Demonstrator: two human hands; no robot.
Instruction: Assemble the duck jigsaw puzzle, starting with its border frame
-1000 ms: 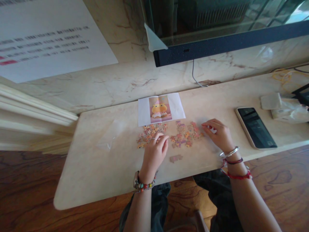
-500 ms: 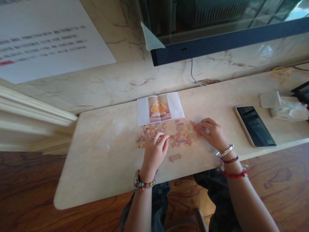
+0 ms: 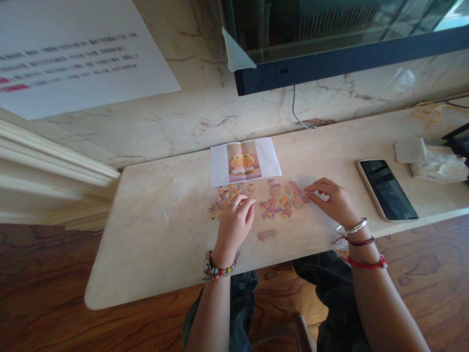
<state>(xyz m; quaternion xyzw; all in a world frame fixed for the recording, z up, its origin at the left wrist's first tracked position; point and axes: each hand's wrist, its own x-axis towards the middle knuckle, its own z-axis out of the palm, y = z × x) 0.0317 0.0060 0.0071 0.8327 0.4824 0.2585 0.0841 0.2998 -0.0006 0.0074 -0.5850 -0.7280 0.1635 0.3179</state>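
Smooth tabletop [image 3: 139, 244], matt paper sheet [image 3: 244, 164]

The pale table [image 3: 146, 259] is lit by soft, fairly even light. Far to the upper right of the printed sheet [image 3: 245, 161], a bright patch of glare [image 3: 454, 15] is reflected in the dark screen [image 3: 330, 32]. To the sheet's left, small highlights are caught by the clear bag [image 3: 166, 205]. To its upper left, the wall notice [image 3: 84, 66] is rendered with smeared lettering. Just below it, fine detail of the puzzle pieces [image 3: 284, 199] is softened. Further below, the floor [image 3: 432, 274] is left dimmer.
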